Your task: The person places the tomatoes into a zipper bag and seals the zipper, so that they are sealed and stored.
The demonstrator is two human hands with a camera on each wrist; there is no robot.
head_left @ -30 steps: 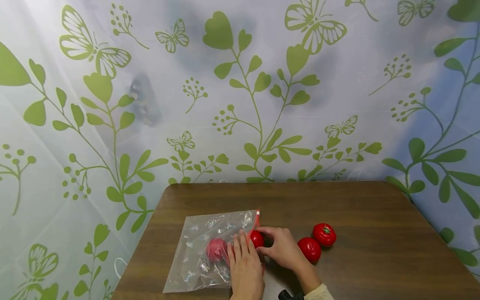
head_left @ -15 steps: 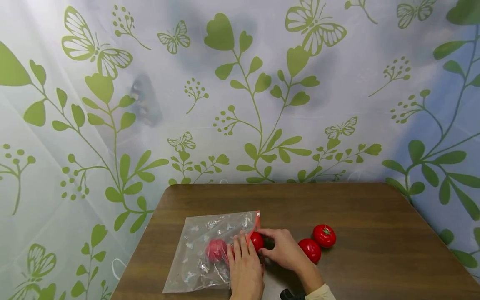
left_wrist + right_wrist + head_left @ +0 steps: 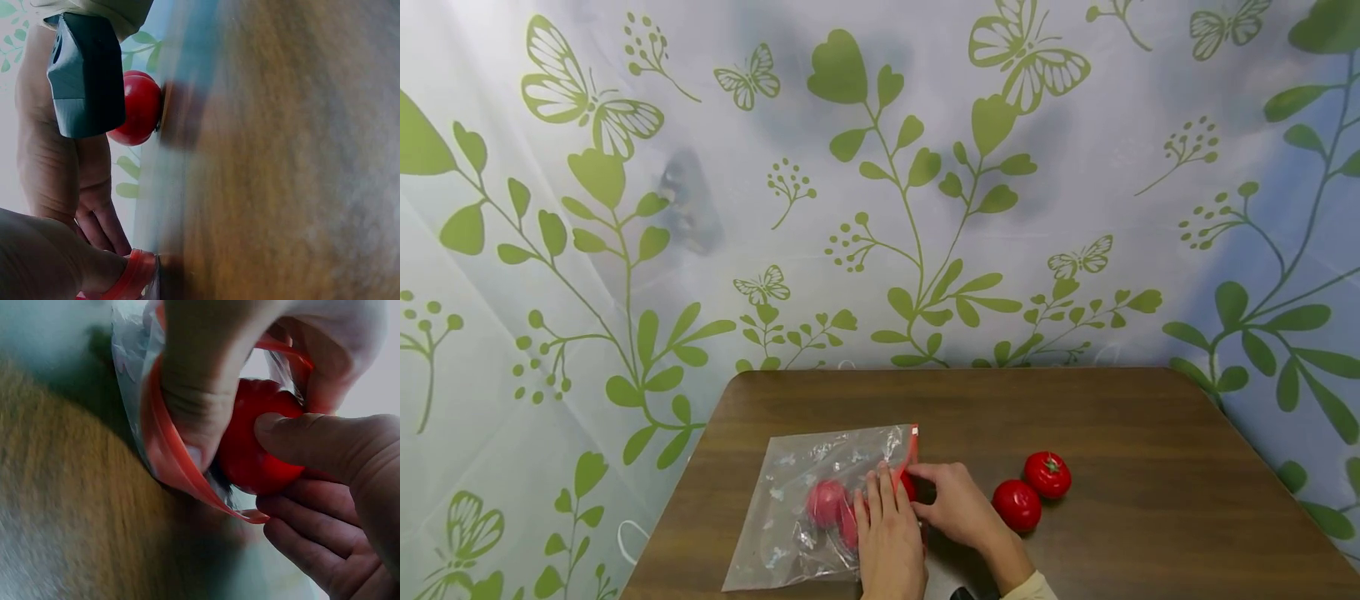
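Note:
A clear zip bag with a red zip edge lies flat on the table, its mouth facing right. Two tomatoes, one beside another, show pink through the plastic. My left hand lies over the bag's mouth; in the right wrist view its thumb is hooked inside the red edge, holding the mouth open. My right hand grips a red tomato between thumb and fingers, right in the mouth. From the head, the left fingers and bag edge partly hide that tomato.
Two more red tomatoes, a nearer one and a farther one, sit together right of my right hand on the brown wooden table. Behind hangs a leaf-patterned curtain. A black wrist mount shows in the left wrist view.
My right hand has moved slightly left, pushing its tomato deeper into the bag's mouth. Inside the bag the tomatoes have shifted left, and the second shows more. The left hand stays nearly still.

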